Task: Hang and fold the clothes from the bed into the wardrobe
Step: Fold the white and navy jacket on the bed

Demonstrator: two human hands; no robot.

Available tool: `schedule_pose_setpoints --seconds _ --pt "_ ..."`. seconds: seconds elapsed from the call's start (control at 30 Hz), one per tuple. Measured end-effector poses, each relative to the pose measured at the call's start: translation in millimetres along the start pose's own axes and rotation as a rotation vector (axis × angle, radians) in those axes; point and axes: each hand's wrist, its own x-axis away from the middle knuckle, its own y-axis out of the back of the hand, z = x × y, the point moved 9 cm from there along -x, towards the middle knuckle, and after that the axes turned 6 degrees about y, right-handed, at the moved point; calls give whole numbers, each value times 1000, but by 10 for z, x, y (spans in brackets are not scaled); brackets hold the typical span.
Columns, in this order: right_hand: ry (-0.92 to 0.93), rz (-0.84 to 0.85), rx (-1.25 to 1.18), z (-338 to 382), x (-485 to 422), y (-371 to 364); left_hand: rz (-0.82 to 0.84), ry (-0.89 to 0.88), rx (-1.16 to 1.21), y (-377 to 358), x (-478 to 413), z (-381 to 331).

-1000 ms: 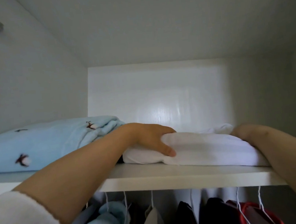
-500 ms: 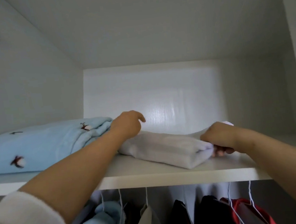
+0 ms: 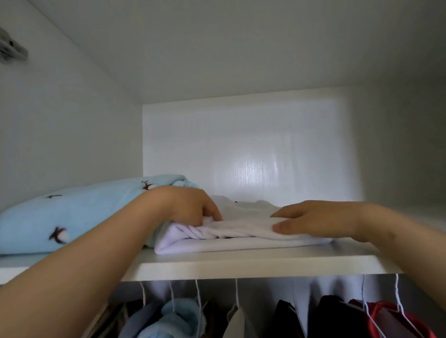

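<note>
Folded white garment [image 3: 240, 240], left end bunched, on shelf [image 3: 226, 266]. L hand [image 3: 190, 205] pinches the bunch; R hand [image 3: 312, 216] flat on it, fingers straight.

Folded garment [image 3: 239, 233] plain white, folded fleece [image 3: 64, 215] light blue with small dark-red-and-white motifs, shelf [image 3: 254, 264] and wardrobe wall [image 3: 241, 145] white, hanging fleece [image 3: 165, 334] same blue with same motifs, hanging top [image 3: 236, 332] grey-beige, dark garment [image 3: 334, 322] black, last garment [image 3: 397, 321] red.
</note>
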Motion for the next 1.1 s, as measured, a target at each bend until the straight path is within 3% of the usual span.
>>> schedule_pose_setpoints --seconds 0.1,0.13,0.23,0.4,0.7,0.87,1.0,1.1 --pt "47 -69 -45 105 -37 36 -252 35 88 130 52 -1" --pt "57 -81 -38 118 -41 33 -266 19 158 76 56 -17" --pt "83 -71 64 112 -40 -40 -116 13 144 -261 43 -31" --pt "75 -148 168 129 -8 -34 -77 32 129 -275 43 -35" --pt "53 -280 268 173 71 34 -275 42 165 -225 206 -15" --pt "-155 -560 296 149 367 93 -418 -43 251 -160 402 -44" --pt "-229 -825 359 336 724 -79 -781 -137 253 -214 772 -155" --pt "-211 -929 348 439 997 -304 -879 -230 266 -370 1055 -354"
